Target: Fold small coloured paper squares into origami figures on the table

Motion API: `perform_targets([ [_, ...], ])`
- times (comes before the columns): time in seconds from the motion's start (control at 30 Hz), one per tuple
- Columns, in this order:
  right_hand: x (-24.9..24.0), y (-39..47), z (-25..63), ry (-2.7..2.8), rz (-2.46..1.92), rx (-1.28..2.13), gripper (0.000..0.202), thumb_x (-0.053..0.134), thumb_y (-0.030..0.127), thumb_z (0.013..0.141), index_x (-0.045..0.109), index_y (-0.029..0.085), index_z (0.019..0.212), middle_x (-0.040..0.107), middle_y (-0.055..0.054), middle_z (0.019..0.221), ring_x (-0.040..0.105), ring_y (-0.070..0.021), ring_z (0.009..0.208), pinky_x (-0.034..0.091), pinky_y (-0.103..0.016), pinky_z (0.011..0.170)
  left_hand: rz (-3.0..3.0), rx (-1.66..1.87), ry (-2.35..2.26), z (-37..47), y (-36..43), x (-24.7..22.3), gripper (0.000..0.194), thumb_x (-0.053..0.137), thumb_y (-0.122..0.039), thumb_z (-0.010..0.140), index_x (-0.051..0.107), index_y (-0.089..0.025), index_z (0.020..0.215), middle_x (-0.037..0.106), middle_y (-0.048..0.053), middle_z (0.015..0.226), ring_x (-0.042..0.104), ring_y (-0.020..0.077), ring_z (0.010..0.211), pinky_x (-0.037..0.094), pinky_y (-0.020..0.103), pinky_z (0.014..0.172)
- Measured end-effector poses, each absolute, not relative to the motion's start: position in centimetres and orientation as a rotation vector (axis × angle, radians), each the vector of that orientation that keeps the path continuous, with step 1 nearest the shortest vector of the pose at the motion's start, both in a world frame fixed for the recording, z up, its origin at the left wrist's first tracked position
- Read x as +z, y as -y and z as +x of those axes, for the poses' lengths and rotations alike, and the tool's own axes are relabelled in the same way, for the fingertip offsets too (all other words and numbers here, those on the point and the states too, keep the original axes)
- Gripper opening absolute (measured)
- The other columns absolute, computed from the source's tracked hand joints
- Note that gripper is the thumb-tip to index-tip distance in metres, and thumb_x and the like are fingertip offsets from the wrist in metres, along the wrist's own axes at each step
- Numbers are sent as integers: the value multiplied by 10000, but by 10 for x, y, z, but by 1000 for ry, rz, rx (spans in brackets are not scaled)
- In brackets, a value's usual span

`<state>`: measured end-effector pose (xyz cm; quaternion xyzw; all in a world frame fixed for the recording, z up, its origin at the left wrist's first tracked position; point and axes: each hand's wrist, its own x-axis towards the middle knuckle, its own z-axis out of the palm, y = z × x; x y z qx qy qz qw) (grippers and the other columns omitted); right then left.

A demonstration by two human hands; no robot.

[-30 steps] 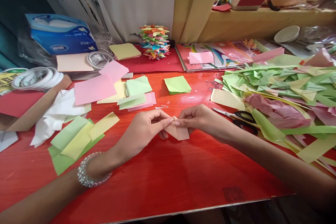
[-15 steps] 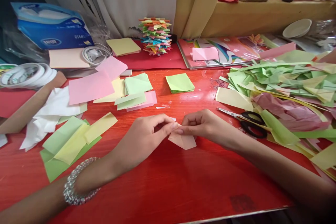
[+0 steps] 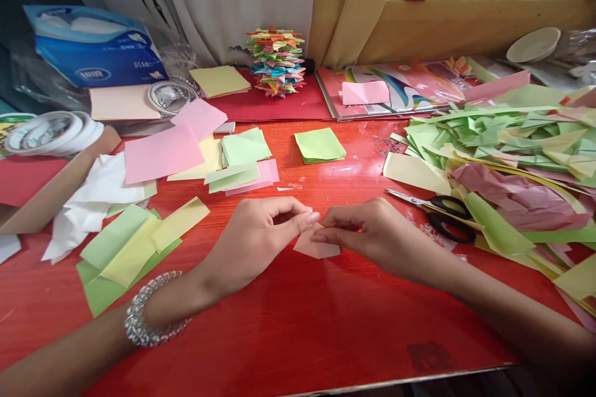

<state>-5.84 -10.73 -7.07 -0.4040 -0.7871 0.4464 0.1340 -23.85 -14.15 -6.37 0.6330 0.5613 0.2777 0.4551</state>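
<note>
A small pale pink folded paper is held above the red table, its lower part pointing toward me. My left hand pinches at its upper edge with thumb and forefinger; the fingers cover the exact spot of contact. My right hand grips the same paper from the right, thumb on top and curled fingers behind. A clear coiled bracelet circles my left wrist. Beyond my hands lies a stack of green paper squares.
Scissors with black handles lie right of my right hand, beside a heap of folded green papers. Loose pink sheets, tape rolls and a blue tissue pack are at left. A colourful folded-paper tower stands at the back.
My right hand has shifted slightly right, and the fingertips of both hands are a little farther apart. The folded paper has turned and moved slightly up and left.
</note>
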Motion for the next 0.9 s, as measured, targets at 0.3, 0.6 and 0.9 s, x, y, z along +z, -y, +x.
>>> perform_targets([
  [0.3,-69,92,-52,1699,-1084,1619,228,540,361,811,628,151,794,660,-50,792,632,-137,703,513,-244,636,1126,1144,-1341,-246,133,-64,162,576,-327,786,595,-167,792,598,-11,643,593,99,562,476,178,515],
  [0.6,-73,102,-58,1670,-1051,1727,202,547,314,813,608,137,738,617,-5,625,600,-101,544,483,-213,543,1157,853,-1259,-232,140,-65,141,602,-299,763,570,-164,785,604,6,773,592,106,621,516,191,515],
  [0.9,-74,98,-52,1620,-1016,1664,173,559,302,798,604,135,810,628,-33,763,596,-116,624,491,-244,588,1251,927,-1273,-231,138,-69,113,579,-269,776,564,-165,818,606,9,780,587,117,682,532,233,614],
])
